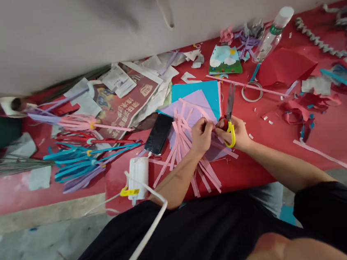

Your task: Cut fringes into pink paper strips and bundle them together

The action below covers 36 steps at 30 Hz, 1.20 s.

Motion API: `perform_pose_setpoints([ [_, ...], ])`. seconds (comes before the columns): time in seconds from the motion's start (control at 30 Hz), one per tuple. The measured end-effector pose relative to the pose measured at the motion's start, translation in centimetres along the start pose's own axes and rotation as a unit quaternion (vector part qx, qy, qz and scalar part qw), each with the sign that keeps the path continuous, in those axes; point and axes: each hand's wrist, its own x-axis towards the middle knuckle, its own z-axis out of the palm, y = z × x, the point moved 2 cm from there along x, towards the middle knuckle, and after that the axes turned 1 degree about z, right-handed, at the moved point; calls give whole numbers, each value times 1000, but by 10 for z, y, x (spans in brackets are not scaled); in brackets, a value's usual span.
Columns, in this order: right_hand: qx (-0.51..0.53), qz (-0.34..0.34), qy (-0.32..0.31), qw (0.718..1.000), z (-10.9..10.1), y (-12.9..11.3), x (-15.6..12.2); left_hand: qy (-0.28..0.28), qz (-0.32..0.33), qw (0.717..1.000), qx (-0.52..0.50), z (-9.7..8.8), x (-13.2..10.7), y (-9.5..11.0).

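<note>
My left hand is closed in a pinch on a pink paper strip above a fan of loose pink strips lying on a purple sheet. My right hand is wrapped round scissors with a yellow and red handle, the blades pointing away from me. Both hands meet over the red table, fingertips close together on the strip.
A black phone and a white charger with its cable lie left of my hands. Finished paper tassels sit further left. Newspaper, a blue sheet, a tape ring, a plastic bottle and scraps lie behind.
</note>
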Motion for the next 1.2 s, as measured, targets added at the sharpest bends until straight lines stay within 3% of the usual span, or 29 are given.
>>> perform_pose_setpoints([
  [0.2, -57, 31, -34, 997, -5, 13, 6, 29, 4, 999, -30, -7, 7, 4],
  [0.43, -97, 28, -92, 991, -7, 36, 9, 114, -9, 992, -54, -29, 24, 8],
  [0.57, -142, 30, -66, 987, -3, 47, 9, 149, 5, 987, -65, -42, 29, 14],
  [0.87, -172, -41, -41, 983, -1, 24, 11, 205, 73, 973, -81, -65, 38, 18],
  [1.1, -197, -106, 30, 974, -16, 18, 19, 175, 93, 969, -148, -65, 35, 22],
  [1.2, -264, -160, 67, 949, -24, 13, 22, 133, 61, 964, -220, -59, 30, 29],
])
